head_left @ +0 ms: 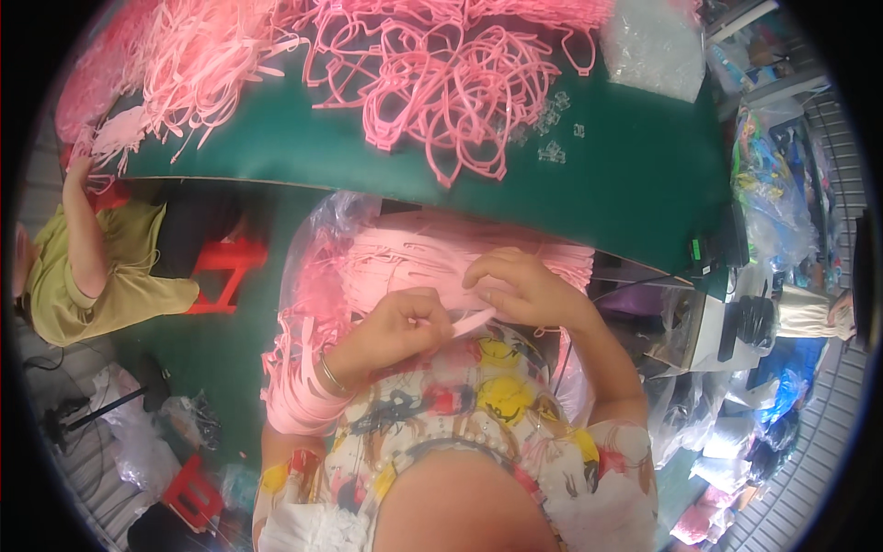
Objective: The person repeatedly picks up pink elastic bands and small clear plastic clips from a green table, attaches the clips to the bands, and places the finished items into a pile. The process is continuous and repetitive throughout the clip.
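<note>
My left hand (405,324) is closed in a fist-like pinch on a pink strap (474,322), a short flat length of which sticks out to the right. Close beside it is my right hand (522,287), fingers curled inward, with the strap's far end against its lower fingers; its fingertips are partly hidden. Under and beyond both hands lies a thick bundle of pink straps (405,265) across my lap. More pink straps (302,405) hang in loops over my left forearm, near a bracelet.
On the green table (635,175) ahead lie a tangle of pink straps (441,92), small clear plastic pieces (552,152) and a clear bag (653,51). A person in a yellow-green top (120,267) works at the left, beside a red stool (225,271). Plastic bags (777,193) crowd the right.
</note>
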A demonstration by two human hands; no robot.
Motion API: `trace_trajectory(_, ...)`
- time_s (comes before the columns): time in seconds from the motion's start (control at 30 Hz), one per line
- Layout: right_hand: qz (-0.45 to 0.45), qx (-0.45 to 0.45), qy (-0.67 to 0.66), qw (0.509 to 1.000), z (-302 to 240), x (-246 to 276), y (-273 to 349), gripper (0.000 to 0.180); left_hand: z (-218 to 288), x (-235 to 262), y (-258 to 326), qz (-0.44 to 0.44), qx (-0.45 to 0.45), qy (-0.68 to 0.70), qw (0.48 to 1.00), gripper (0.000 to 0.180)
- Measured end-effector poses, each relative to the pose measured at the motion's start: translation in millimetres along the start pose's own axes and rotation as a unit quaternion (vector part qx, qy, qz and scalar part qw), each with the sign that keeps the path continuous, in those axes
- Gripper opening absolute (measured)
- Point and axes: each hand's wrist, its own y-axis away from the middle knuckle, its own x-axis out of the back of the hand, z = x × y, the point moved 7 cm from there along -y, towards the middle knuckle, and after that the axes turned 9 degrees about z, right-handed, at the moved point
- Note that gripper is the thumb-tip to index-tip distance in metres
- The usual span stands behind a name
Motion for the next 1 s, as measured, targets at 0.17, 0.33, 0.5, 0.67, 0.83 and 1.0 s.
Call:
trace_trajectory(0.17,0.234,-0.104,0.146,0.956,30.9,94.6,-14.7,0.016,0.6,-8.8,2.8,-0.017,-0.006,-0.002,1.000,0.014)
trace_trajectory(0.33,0.318,-0.101,0.410,0.849,103.4,157.4,-19.0,0.017,1.4,-16.1,-3.7,-0.041,-0.015,-0.035,0.998,0.017)
trace_trajectory(0.5,0.283,-0.077,0.472,0.831,116.5,161.8,-27.3,0.016,1.5,-15.4,-3.0,-0.032,-0.023,-0.041,0.998,0.018)
trace_trajectory(0.67,0.351,-0.141,0.211,0.901,87.4,146.1,-18.5,0.015,7.2,-7.9,-7.3,0.002,-0.116,-0.055,0.992,0.010)
trace_trajectory(0.83,0.199,-0.173,-0.071,0.962,0.9,41.8,3.1,0.013,15.7,-4.5,-9.8,0.017,-0.123,-0.044,0.991,0.011)
trace_trajectory(1.0,0.141,-0.185,-0.074,0.970,-16.3,-15.3,14.8,0.011,15.0,-0.8,-7.5,0.053,-0.133,-0.037,0.989,0.011)
